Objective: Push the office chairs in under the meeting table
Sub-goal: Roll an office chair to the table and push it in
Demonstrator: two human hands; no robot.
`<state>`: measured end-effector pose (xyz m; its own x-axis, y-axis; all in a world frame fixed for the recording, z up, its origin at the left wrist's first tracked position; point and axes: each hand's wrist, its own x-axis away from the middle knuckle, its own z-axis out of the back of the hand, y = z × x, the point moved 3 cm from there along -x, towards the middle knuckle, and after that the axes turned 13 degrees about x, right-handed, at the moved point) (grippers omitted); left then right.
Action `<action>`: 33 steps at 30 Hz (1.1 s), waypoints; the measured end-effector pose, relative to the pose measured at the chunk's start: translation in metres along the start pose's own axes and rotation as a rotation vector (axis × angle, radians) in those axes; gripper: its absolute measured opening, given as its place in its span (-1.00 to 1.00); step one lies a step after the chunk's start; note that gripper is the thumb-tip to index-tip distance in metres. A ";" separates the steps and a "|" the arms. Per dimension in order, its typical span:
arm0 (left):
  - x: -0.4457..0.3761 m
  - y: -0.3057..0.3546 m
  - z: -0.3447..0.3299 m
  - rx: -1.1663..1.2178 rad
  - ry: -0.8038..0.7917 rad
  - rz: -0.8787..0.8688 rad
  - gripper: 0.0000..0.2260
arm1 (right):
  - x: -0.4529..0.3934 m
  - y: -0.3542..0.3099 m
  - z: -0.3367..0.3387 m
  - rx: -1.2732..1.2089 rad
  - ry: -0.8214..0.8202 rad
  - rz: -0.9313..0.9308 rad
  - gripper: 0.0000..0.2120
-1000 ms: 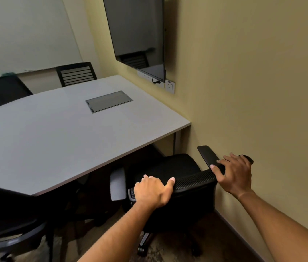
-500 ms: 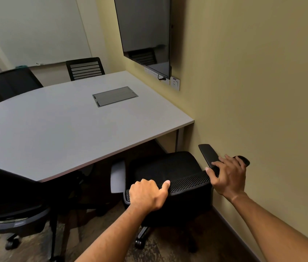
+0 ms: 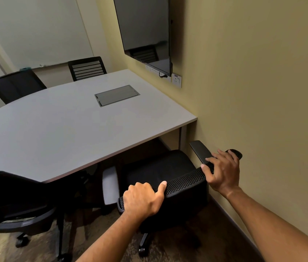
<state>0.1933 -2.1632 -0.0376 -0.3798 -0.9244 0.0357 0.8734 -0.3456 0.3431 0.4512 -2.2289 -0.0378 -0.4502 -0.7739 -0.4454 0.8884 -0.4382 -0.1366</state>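
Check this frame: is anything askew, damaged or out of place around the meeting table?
Nothing damaged or spilled. The office chair held by the left hand and right hand sits only partly under the meeting table, close to the wall. The near-left chair stands out from the table edge.

Perforated mesh chair back (image 3: pixel 183 181), matt tabletop (image 3: pixel 58 125)
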 end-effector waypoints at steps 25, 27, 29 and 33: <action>-0.059 -0.076 0.044 0.019 0.153 -0.073 -0.36 | -0.063 -0.087 -0.047 0.170 -0.209 0.280 -0.36; -0.067 -0.082 0.047 0.027 0.142 -0.060 -0.39 | -0.069 -0.095 -0.049 0.160 -0.207 0.320 -0.37; -0.075 -0.086 0.049 0.026 0.141 -0.066 -0.39 | -0.075 -0.102 -0.052 0.125 -0.192 0.332 -0.37; -0.093 -0.097 0.053 0.031 0.134 -0.093 -0.38 | -0.086 -0.115 -0.058 0.104 -0.176 0.338 -0.42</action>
<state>0.1280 -2.0351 -0.0244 -0.4129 -0.9025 -0.1229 0.8256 -0.4278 0.3678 0.3930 -2.0853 -0.0349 -0.1503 -0.9451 -0.2900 0.9795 -0.1823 0.0864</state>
